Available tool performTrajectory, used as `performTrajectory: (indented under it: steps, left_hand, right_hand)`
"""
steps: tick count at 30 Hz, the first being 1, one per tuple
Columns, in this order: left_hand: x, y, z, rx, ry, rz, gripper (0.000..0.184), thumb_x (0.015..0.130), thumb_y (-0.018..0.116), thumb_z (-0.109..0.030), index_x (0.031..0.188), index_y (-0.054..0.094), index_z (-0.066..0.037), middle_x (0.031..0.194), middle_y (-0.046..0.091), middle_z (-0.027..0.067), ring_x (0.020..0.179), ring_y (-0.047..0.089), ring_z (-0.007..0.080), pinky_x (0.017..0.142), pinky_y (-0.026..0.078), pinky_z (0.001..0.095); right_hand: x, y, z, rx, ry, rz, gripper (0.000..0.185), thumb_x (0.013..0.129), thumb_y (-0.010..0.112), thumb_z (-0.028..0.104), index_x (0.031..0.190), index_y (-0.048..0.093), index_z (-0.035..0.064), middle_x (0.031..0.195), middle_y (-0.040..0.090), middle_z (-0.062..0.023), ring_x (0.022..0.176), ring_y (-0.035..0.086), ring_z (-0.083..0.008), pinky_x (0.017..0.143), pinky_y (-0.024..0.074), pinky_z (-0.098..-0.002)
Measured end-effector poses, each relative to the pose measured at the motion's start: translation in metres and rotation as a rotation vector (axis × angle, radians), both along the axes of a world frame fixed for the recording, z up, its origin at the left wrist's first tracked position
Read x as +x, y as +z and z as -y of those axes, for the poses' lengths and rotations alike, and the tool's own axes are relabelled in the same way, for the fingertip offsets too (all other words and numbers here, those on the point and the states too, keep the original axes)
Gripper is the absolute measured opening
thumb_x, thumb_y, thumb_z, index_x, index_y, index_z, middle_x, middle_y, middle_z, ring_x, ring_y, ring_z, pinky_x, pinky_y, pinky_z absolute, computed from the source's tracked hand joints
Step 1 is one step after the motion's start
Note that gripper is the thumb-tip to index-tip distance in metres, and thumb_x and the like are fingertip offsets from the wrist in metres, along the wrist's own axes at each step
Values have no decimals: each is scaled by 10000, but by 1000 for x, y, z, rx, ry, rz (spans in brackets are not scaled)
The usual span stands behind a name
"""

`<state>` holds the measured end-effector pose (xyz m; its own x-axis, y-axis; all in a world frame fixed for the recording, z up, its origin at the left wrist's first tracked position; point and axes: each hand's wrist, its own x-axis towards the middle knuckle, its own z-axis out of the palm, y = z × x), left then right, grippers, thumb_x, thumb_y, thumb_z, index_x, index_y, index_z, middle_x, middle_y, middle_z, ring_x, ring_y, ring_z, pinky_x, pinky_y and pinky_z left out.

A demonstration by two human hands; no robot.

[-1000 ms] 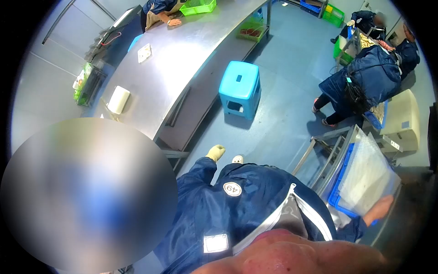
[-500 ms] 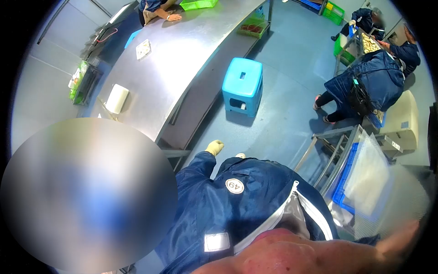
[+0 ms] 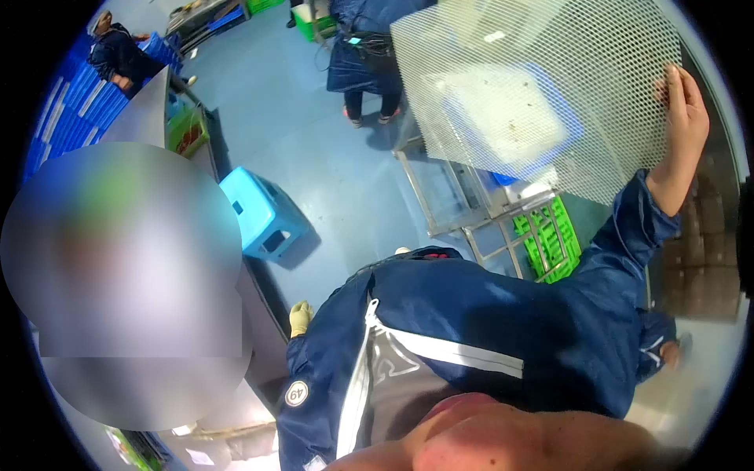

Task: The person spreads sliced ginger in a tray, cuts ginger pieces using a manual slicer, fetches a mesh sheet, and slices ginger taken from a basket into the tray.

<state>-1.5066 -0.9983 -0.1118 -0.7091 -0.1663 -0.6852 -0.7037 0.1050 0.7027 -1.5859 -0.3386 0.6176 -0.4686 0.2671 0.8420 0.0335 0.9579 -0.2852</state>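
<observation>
My bare right hand [image 3: 683,110] is raised at the right, pinching the right edge of a large white plastic mesh sheet [image 3: 628,102]. The sheet is lifted and spread at a slant. Through its holes shows a blue tray [image 3: 569,125] with a white, translucent mass [image 3: 506,118] in it; small dark specks show over the white. Down at my left side hangs my left hand [image 3: 301,318] in a pale yellow glove, its fingers loosely curled and nothing visible in them.
A metal frame stand [image 3: 448,212] stands under the tray, with a green crate [image 3: 558,235] low beside it. A light-blue stool [image 3: 267,212] stands to the left. One co-worker [image 3: 361,55] stands ahead; another [image 3: 122,55] is by stacked blue crates [image 3: 75,102].
My view and body have turned right. My right hand has risen forward with the mesh sheet, now spread wide above the tray. My gloved left hand stays low at my side.
</observation>
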Motion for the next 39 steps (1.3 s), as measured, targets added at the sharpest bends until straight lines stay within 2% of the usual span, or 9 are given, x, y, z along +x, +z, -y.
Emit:
performTrajectory:
  steps: [7, 11, 14, 17, 21, 23, 25, 29, 39]
  left_hand:
    - [-40, 58, -7, -106, -127, -103, 292, 940, 611, -220, 1101, 641, 22, 890, 670, 105, 673, 609, 147, 585, 495, 257]
    - [-75, 99, -35, 228, 76, -65, 373, 962, 590, -249, 1231, 573, 8, 1011, 673, 111, 802, 642, 166, 687, 507, 285]
    - [-100, 245, -102, 469, -7, -241, 542, 1008, 480, -385, 1404, 430, -20, 1282, 571, 148, 1099, 591, 243, 898, 480, 364]
    - [-118, 329, -155, 903, -10, -404, 712, 1012, 371, -543, 1503, 261, -39, 1494, 364, 184, 1321, 430, 337, 1050, 400, 464]
    - [-123, 367, -168, 1450, 88, -392, 719, 1000, 412, -523, 1482, 264, -11, 1481, 364, 241, 1318, 426, 386, 1076, 376, 531]
    - [-125, 331, -148, 635, -129, -553, 618, 976, 518, -318, 1451, 293, 8, 1389, 471, 244, 1242, 497, 421, 1065, 395, 536]
    - [-109, 322, -137, 1096, 403, -100, 568, 959, 529, -171, 1446, 299, 8, 1369, 499, 239, 1215, 520, 430, 1059, 410, 519]
    - [-59, 331, -158, 957, 611, -453, 657, 904, 479, -12, 1508, 221, -22, 1465, 410, 228, 1300, 456, 412, 1063, 425, 453]
    - [79, 360, -172, 433, 956, -876, 762, 883, 557, -74, 1545, 179, -97, 1571, 269, 154, 1350, 410, 355, 1045, 444, 421]
  right_hand:
    - [20, -7, 28, -72, 151, -117, 223, 967, 612, 131, 1117, 685, -17, 925, 707, -88, 801, 652, -102, 716, 506, -213]
    - [22, -20, 52, -48, 380, -96, 215, 978, 587, 114, 1126, 677, -13, 941, 708, -95, 821, 662, -118, 731, 525, -234]
    - [11, -52, 77, -34, 604, -7, 197, 977, 558, 62, 1131, 669, 8, 947, 712, -97, 836, 674, -139, 734, 543, -239]
    - [-6, -104, 129, 409, 798, 80, 175, 864, 617, -5, 1031, 670, -16, 914, 706, -132, 802, 695, -238, 702, 566, -321]
    - [-27, -194, 201, 481, 1286, 293, 227, 809, 613, 83, 1026, 663, 40, 934, 698, -72, 837, 688, -216, 655, 551, -322]
    - [-32, -237, 222, 507, 1441, 344, 211, 818, 596, 97, 1012, 664, 50, 928, 686, -51, 837, 665, -201, 661, 535, -316]
    - [-40, -270, 233, 508, 1639, 407, 204, 819, 607, 108, 1007, 666, 57, 935, 679, -44, 829, 653, -204, 661, 527, -314]
    - [-61, -315, 233, 223, 1965, 615, 231, 812, 659, 174, 1016, 666, 65, 971, 666, -55, 873, 637, -243, 705, 528, -342]
    - [-58, -386, 255, -6, 2307, 1020, 339, 792, 741, 266, 1056, 663, 68, 1183, 608, -123, 1113, 563, -311, 934, 463, -412]
